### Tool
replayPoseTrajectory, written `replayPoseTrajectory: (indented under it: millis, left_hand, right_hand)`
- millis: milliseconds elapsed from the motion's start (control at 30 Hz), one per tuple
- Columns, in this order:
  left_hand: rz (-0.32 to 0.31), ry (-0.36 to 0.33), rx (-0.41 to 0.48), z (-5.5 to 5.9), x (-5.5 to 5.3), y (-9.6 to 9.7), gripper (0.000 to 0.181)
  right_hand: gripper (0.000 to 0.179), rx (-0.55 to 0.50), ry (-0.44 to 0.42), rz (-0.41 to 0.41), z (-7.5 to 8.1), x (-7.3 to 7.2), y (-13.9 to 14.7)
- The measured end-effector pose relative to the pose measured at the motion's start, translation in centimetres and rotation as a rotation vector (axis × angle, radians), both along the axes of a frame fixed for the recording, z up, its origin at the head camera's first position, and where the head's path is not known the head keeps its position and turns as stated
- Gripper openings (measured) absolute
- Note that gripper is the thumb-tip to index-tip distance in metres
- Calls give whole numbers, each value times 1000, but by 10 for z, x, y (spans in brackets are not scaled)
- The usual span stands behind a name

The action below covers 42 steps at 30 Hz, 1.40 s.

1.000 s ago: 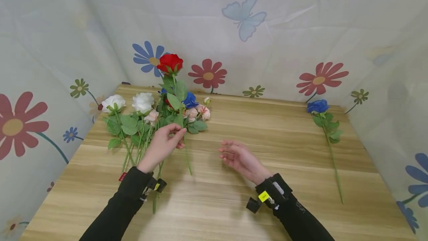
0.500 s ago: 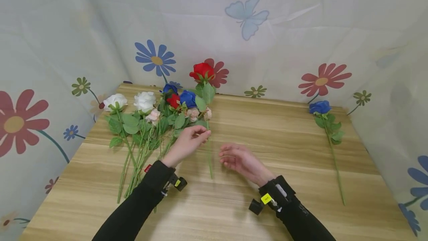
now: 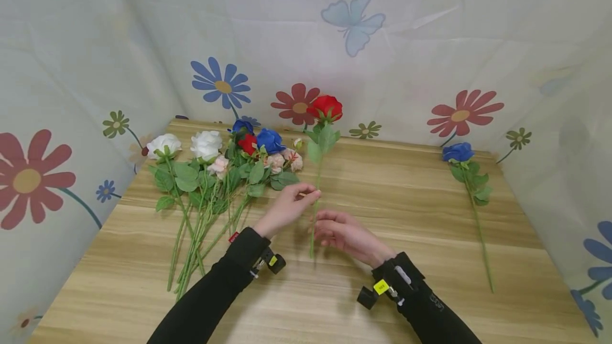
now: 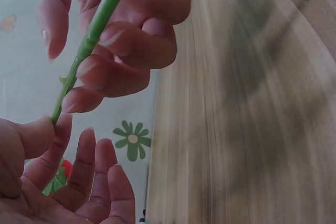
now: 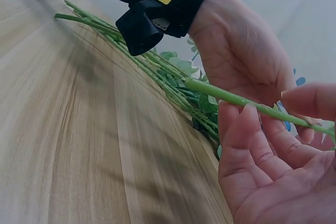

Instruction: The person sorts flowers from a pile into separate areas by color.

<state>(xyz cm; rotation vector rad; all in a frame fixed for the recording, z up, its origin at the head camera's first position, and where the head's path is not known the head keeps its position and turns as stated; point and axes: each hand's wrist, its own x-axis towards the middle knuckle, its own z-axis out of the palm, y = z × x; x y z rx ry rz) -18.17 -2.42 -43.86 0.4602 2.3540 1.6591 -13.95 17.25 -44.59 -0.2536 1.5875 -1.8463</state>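
Note:
A red rose [image 3: 326, 108] on a long green stem stands nearly upright, bloom toward the back wall. My left hand [image 3: 288, 206] pinches its stem between thumb and fingers, partway down. Below that grip, my right hand [image 3: 349, 238] is beside the lower stem, with fingers loosely bent. In the left wrist view, the right hand's fingers lie along the green stem [image 4: 94, 35] while the thumb stays apart from it. The right wrist view shows the stem's cut end [image 5: 195, 83] passing over the right hand's fingertips; whether they bear on it is hard to tell.
Left of the hands lies a pile of flowers with white roses [image 3: 206, 145], blue roses [image 3: 270, 141], another red rose [image 3: 248, 144] and small pink blooms [image 3: 274, 162]. A single blue rose [image 3: 458, 153] lies at the right of the wooden table [image 3: 406, 200]. Printed fabric walls surround it.
My left hand has carried the red rose rightward from over the flower pile, bringing its stem to the right hand. The right hand has hardly moved.

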Motion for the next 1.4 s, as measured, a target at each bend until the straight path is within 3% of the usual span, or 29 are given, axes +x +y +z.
replayPoseTrajectory:
  millis: [467,767,1100,1400]
  left_hand:
    - [-72,20,-12,-11,-1,11,30]
    - [-113,95,-142,-16,3,15,36]
    - [-76,272,-407,-8,12,18,43]
    - [-63,483,-597,-9,13,19,40]
  right_hand:
    - [13,-5,110,43,-7,4,14]
    - [30,108,153,-22,-13,13,34]
    - [35,276,221,-61,-13,15,60]
    - [34,424,292,-92,-7,17,92]
